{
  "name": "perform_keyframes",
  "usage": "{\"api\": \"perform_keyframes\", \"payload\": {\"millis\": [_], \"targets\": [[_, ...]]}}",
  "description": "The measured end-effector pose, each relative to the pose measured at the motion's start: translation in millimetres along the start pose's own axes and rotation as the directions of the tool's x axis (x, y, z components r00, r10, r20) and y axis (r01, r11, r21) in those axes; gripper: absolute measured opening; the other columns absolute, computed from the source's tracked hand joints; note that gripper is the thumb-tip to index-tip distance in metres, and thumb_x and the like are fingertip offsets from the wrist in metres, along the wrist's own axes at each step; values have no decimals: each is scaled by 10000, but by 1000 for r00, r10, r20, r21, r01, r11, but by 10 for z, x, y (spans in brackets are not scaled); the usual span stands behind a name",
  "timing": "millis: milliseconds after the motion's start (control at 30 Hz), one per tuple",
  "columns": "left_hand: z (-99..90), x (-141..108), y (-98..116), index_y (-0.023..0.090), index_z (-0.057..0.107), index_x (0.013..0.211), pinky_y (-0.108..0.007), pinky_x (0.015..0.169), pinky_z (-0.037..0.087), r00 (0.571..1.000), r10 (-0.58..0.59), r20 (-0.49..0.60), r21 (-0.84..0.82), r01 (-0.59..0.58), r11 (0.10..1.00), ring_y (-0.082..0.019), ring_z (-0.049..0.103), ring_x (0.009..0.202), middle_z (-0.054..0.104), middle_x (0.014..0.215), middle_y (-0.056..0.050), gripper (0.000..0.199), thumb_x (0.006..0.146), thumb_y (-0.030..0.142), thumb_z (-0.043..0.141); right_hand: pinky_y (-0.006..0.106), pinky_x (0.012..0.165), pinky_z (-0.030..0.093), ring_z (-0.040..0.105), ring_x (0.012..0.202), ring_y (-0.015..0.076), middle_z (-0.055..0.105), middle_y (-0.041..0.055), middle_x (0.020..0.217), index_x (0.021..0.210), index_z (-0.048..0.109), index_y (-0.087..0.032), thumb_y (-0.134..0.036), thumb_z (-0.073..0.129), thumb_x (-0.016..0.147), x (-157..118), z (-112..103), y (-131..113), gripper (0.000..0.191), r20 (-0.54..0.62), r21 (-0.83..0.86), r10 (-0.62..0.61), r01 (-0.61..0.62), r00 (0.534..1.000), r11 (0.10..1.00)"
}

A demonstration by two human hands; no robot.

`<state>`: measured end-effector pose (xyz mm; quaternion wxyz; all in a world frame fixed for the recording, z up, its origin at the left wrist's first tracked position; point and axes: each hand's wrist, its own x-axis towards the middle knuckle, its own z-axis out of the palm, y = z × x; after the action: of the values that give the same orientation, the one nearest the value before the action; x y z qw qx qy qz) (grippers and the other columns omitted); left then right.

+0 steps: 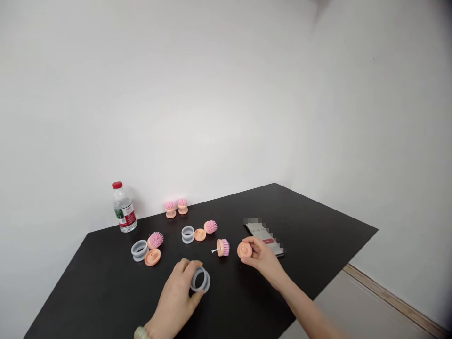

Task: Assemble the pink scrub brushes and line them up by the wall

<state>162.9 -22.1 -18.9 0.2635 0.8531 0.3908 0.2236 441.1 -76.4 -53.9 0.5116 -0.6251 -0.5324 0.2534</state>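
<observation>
My left hand (180,294) grips a translucent grey plastic ring (206,284) low over the front of the black table. In my right hand (263,259) a round peach cap (244,250) is pinched by its edge, its face with a small raised centre turned towards me. Between and beyond my hands lies a pink-bristled brush head (223,247) on its side, with a thin white stem pointing left. Past the left hand, another ring (140,250), a peach cap (152,257) and a brush head (156,240) lie together.
Farther back sit a third ring (188,234), a cap (200,235) and a brush head (211,227). Two assembled brushes (171,210) stand by the wall. A red-capped water bottle (125,209) is at the back left. A phone (264,235) lies beyond my right hand on the table (310,226).
</observation>
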Motion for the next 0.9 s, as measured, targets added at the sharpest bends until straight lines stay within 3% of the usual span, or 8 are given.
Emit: {"api": "perform_keyframes", "payload": {"millis": [100,267,500,700,800,900], "targets": [[150,233,33,192,595,1240,-403,966,456,1000,16,-16,72,-14,997,-280,576,1107,600,1169,-109,514,744,65,549,378,829,546,692,917,240,707,26,930,888,586,-218,-141,672,660,176,-84,83,255,25,-112,13,-10,1000,994],[331,455,64,129,560,1218,-413,1009,435,1000,20,-14,59,-19,998,-285,559,1147,595,1171,-134,477,749,48,561,426,928,475,620,1065,297,698,51,968,707,611,-211,-103,748,599,277,-71,81,206,78,-288,-20,42,997,957],[444,524,153,184,559,1101,-373,895,496,999,36,-6,27,-36,999,-243,607,1006,581,1105,-84,366,762,45,553,463,1056,420,496,1316,317,684,86,1198,890,674,-218,-96,789,622,226,23,143,316,152,-353,-34,86,988,932],[446,471,85,199,519,1199,-433,974,489,999,40,-36,14,-39,999,-278,585,1127,557,1209,-100,507,723,50,609,498,1080,405,493,1330,329,680,84,1240,780,635,-220,-115,800,635,177,3,78,243,156,-365,-38,93,987,926],[377,332,-20,189,510,1256,-479,1010,473,998,26,-58,11,-25,1000,-309,562,1188,532,1287,-132,526,748,84,595,513,1080,399,497,1325,332,672,82,1246,740,608,-223,-141,768,680,173,-65,-3,189,142,-371,-49,99,989,923],[302,121,-177,216,527,1293,-478,949,512,995,15,-98,-35,-19,999,-322,594,1132,525,1327,-141,526,774,154,590,511,1075,399,505,1313,326,670,86,1227,804,615,-230,-173,712,743,244,-136,-165,129,123,-382,-78,120,989,916]]}}
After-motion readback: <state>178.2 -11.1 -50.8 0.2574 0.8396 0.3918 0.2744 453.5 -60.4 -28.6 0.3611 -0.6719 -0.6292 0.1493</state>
